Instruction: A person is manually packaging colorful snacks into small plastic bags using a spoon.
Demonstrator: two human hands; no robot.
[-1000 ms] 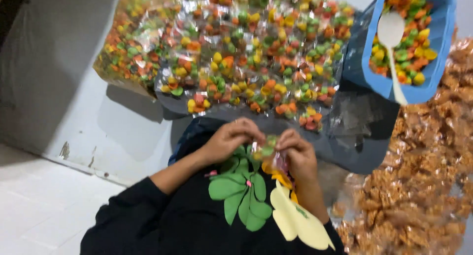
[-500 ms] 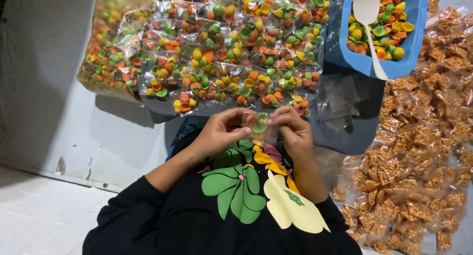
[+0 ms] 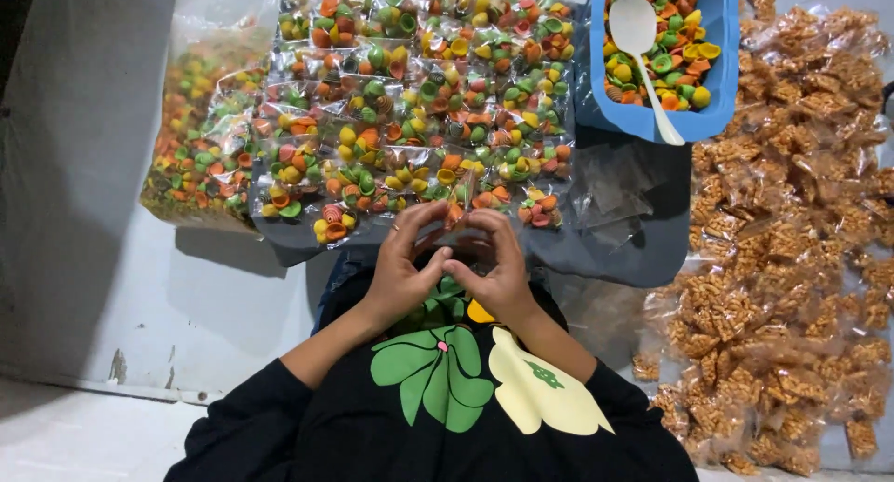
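Our left hand (image 3: 402,263) and right hand (image 3: 503,268) meet just above the lap, thumbs nearly touching, fingers curled inward to a narrow pinch. Between the fingertips we pinch a small clear packet (image 3: 458,223) of coloured snacks; only its upper edge shows, so we cannot tell how much of it each hand grips. Both hands are closed on this packet, not spread.

Directly beyond the hands, touching the far side of the fingertips, lies a field of filled packets (image 3: 419,109), each holding orange, green, yellow and pink shell-shaped pieces. They rest on a dark cloth (image 3: 615,249) that extends to the right of the right hand.

Beyond and to the right of the right hand stands a blue tub (image 3: 717,81) with loose coloured pieces and a white spoon (image 3: 643,44), handle toward us. Some empty clear bags (image 3: 619,179) lie between the tub and the right hand.

Further right lies a heap of packets of brown snacks (image 3: 792,240). To the left of the left hand, well apart, a large clear bag (image 3: 200,137) holds more coloured pieces.
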